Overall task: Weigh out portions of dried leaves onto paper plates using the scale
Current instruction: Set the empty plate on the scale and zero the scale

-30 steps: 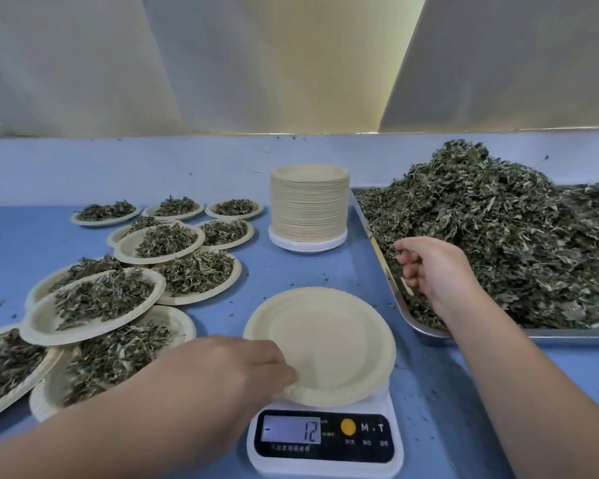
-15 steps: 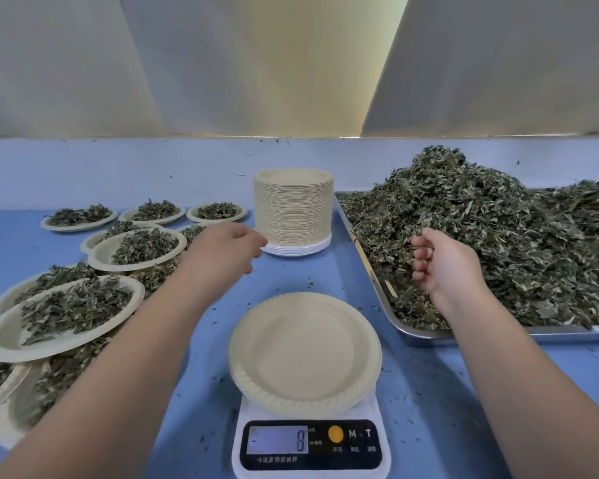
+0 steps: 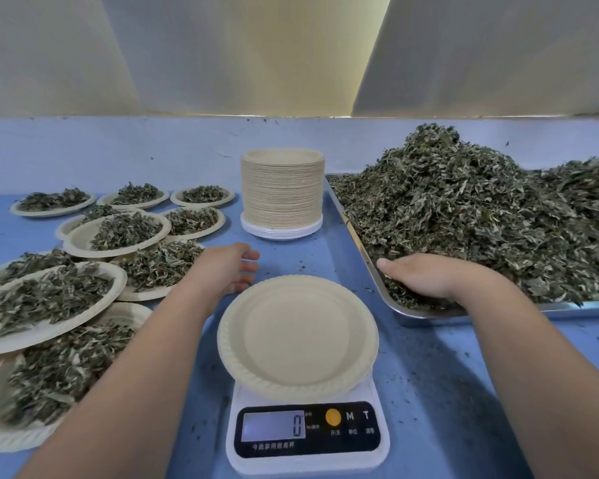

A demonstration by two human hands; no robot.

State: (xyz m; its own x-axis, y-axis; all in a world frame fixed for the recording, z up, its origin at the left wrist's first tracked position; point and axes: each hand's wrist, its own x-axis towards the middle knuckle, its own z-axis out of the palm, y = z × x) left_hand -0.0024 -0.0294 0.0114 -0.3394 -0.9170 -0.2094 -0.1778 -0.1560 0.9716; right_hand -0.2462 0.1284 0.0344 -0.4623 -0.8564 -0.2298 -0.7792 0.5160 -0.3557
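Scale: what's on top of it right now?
One empty paper plate sits on the scale; the display on its front reads 0. The plate overhangs and covers the weighing platform, so that surface cannot be seen.

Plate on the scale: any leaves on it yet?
No: the paper plate on the scale is bare and the display reads 0; the right hand is down in the leaf pile on the tray.
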